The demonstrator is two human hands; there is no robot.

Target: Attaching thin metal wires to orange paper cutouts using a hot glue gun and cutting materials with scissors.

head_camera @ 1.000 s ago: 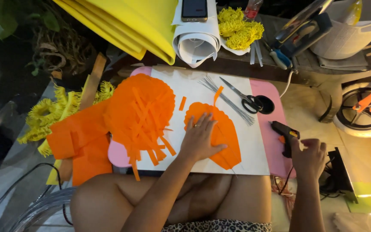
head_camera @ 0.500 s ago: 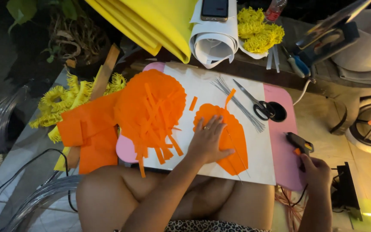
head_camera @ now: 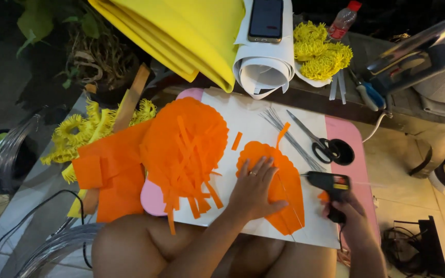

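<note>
- Head view: left hand [head_camera: 253, 188] lies flat, fingers spread, on the orange foam petal [head_camera: 284, 198] at lower centre.
- Right hand [head_camera: 348, 211] grips a black glue gun [head_camera: 330, 184] (nozzle aimed left); keep the petal pinned flat.

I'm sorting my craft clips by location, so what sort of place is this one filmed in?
Likely a home craft spot, perhaps on a porch or patio floor. A person sits with a pink lap board on their knees, potted plants alongside, and foam sheets, scissors and a glue gun at hand.
</note>
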